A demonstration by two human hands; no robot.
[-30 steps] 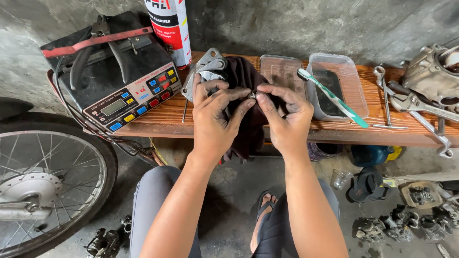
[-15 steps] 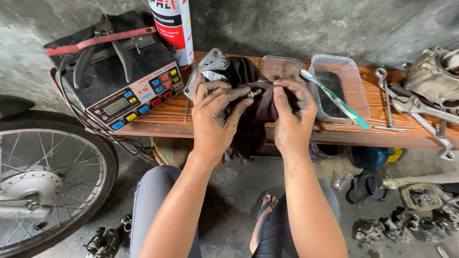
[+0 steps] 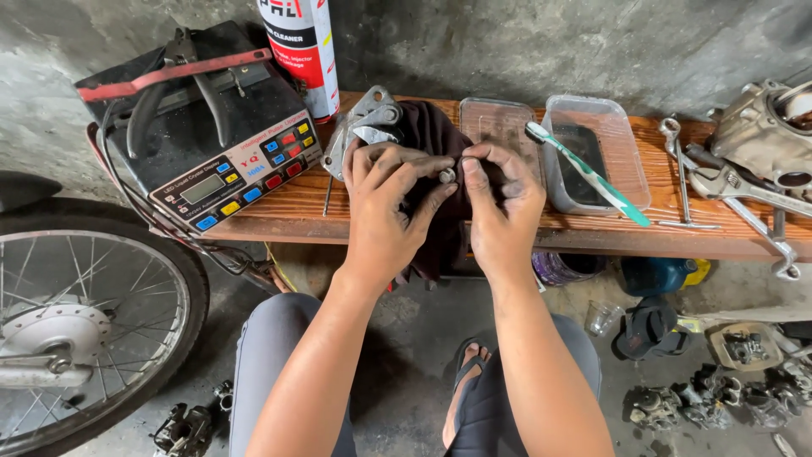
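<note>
1. small metal part (image 3: 447, 175): a pale, rounded piece is pinched between the fingertips of both hands, above the front edge of the wooden bench (image 3: 694, 237); its exact kind cannot be told.
2. left hand (image 3: 391, 203): the fingers are curled inward, with thumb and forefinger closed on the small metal part from the left.
3. right hand (image 3: 499, 207): the fingers are bent and closed on the same part from the right; the two hands touch at the fingertips.
4. dark cloth (image 3: 427, 131): it is draped over the bench edge directly behind and below both hands, with a grey metal cover (image 3: 359, 127) lying at its left.
5. battery charger (image 3: 203, 140): it is placed at the left end of the bench, with pliers (image 3: 182, 80) on top and a spray can (image 3: 300, 51) just beside it.
6. clear plastic tray (image 3: 626, 161): it is set right of the hands, with a green toothbrush (image 3: 588, 173) laid across it; wrenches (image 3: 727, 186) lie further right.
</note>
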